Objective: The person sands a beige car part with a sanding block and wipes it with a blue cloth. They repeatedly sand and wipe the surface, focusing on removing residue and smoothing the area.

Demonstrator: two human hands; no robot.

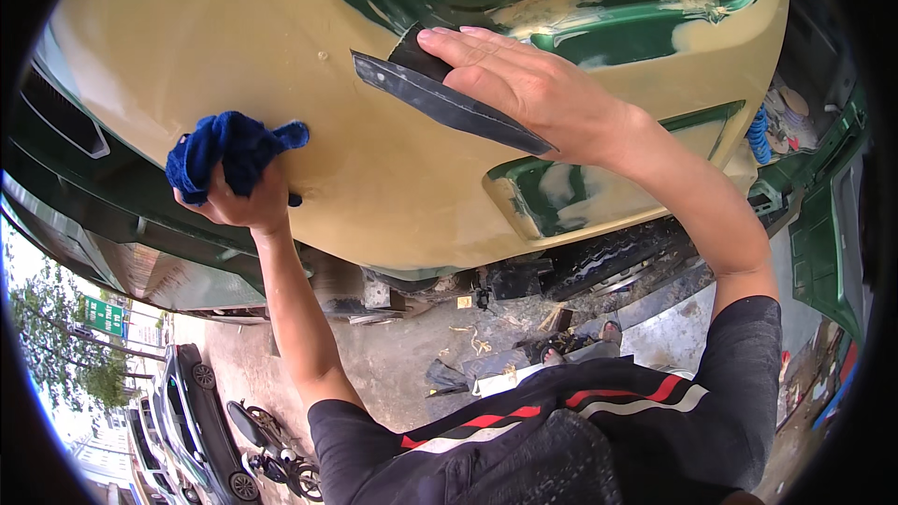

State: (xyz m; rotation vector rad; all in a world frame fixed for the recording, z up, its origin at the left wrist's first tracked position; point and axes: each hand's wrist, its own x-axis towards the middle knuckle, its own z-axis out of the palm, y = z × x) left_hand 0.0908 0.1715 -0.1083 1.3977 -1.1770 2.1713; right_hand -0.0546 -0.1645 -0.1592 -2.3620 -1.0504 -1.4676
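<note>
A large curved vehicle panel [393, 196], coated beige with green areas showing, spreads in front of me. My left hand [248, 201] is closed round a bunched dark blue cloth [229, 145] over the panel's left part. Farther right, my right hand [547, 93] lies with its fingers stretched over a folded black sheet of sandpaper [440, 98], pinning it against the beige surface. One long flap of the sheet stands up along the near side of that hand. The undersides of the right fingers are hidden.
A recess [561, 192] with green and pale patches lies near the panel's lower edge. Dark vehicle parts [608, 257] and scraps [477, 341] are below. A blue coiled hose [759, 136] hangs right. A motorcycle [276, 449] and cars [192, 421] stand lower left.
</note>
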